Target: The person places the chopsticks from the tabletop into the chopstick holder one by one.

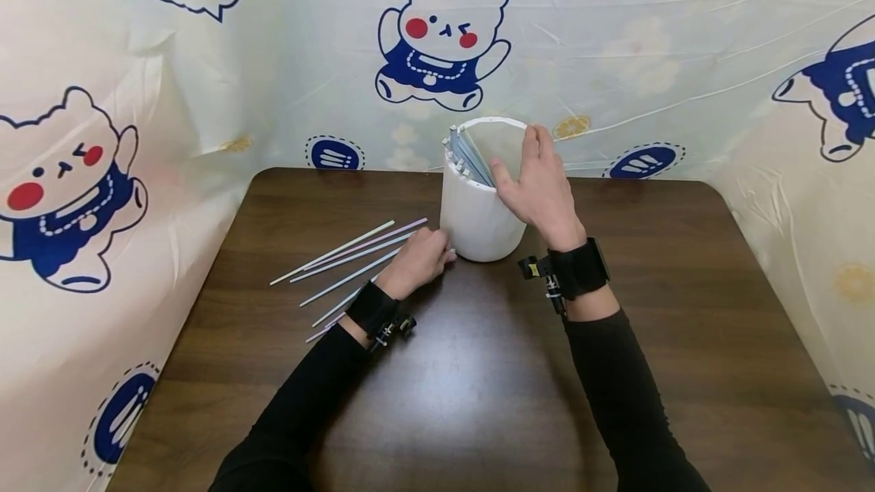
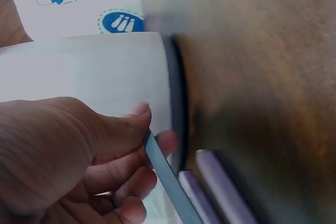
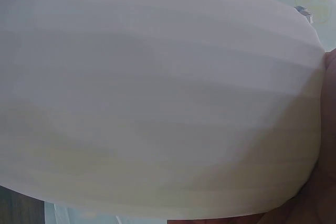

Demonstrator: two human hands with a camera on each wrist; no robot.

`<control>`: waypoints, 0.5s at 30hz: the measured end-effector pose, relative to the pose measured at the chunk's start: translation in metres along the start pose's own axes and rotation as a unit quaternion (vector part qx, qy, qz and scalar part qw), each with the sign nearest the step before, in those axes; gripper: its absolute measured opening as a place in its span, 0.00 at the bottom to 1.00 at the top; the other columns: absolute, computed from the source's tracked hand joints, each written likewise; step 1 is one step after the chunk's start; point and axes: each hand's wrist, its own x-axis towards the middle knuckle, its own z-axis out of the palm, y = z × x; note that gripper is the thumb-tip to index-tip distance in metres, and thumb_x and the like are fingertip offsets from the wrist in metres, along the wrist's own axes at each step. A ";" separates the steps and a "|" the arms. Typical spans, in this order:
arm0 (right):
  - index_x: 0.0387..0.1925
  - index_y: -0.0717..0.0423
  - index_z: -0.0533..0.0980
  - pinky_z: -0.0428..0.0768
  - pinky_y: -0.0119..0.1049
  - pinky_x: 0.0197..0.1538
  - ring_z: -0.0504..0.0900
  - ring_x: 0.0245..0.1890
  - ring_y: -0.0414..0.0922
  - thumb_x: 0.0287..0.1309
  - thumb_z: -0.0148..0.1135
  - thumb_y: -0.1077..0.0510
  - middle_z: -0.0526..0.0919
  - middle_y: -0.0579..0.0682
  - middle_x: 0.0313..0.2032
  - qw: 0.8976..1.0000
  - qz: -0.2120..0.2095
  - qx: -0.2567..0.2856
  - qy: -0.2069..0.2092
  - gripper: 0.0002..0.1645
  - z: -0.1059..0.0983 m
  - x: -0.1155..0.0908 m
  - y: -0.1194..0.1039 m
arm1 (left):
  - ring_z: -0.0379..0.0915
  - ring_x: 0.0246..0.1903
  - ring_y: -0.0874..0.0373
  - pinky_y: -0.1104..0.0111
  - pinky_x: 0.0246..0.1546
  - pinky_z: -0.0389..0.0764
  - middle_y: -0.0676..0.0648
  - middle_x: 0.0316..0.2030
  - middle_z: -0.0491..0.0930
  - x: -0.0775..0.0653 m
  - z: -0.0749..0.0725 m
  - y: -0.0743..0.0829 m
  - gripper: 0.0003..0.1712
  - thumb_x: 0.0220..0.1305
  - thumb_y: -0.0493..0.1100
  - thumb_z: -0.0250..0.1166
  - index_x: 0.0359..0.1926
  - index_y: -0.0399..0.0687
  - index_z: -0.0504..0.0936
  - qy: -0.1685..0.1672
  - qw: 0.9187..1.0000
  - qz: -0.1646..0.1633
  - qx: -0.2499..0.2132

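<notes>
A tall white cylindrical container [image 1: 478, 222] stands at the back of the brown table with several bluish straws [image 1: 472, 159] leaning inside its left part. My right hand [image 1: 543, 192] holds the container at its upper right, thumb by the near rim and fingers farther round. Low beside the container's left side is my left hand [image 1: 418, 263]. Its thumb and forefinger pinch the end of a light blue straw [image 2: 170, 179]. Several pastel straws [image 1: 332, 253] lie fanned out on the table to the left, partly covered by the left hand and wrist.
A patterned curtain [image 1: 301, 59] hangs behind and along both sides of the table [image 1: 649, 370]. Each wrist carries a black strap with a small camera; the right one [image 1: 579, 268] sits just below the container's right side.
</notes>
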 end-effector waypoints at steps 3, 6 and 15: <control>0.78 0.68 0.47 0.67 0.64 0.70 0.62 0.73 0.66 0.70 0.47 0.37 0.49 0.62 0.79 1.000 0.001 0.001 0.002 0.51 -0.001 0.000 0.000 | 0.79 0.30 0.48 0.59 0.35 0.79 0.47 0.23 0.80 -0.001 -0.007 0.003 0.11 0.68 0.40 0.67 0.27 0.45 0.78 0.023 1.000 0.011 0.009; 0.78 0.68 0.47 0.67 0.65 0.70 0.61 0.73 0.66 0.70 0.47 0.37 0.49 0.62 0.79 1.000 -0.001 0.002 0.001 0.51 -0.001 0.000 0.001 | 0.79 0.32 0.47 0.58 0.37 0.78 0.46 0.23 0.80 -0.003 -0.014 0.004 0.10 0.69 0.39 0.66 0.29 0.44 0.79 0.035 0.999 0.015 0.018; 0.78 0.68 0.46 0.65 0.64 0.72 0.60 0.74 0.66 0.70 0.47 0.37 0.48 0.63 0.79 1.000 0.003 0.004 -0.006 0.52 -0.001 0.000 -0.001 | 0.76 0.30 0.49 0.59 0.35 0.77 0.46 0.25 0.81 -0.009 -0.045 0.013 0.08 0.71 0.41 0.64 0.33 0.44 0.83 0.054 0.998 0.011 0.010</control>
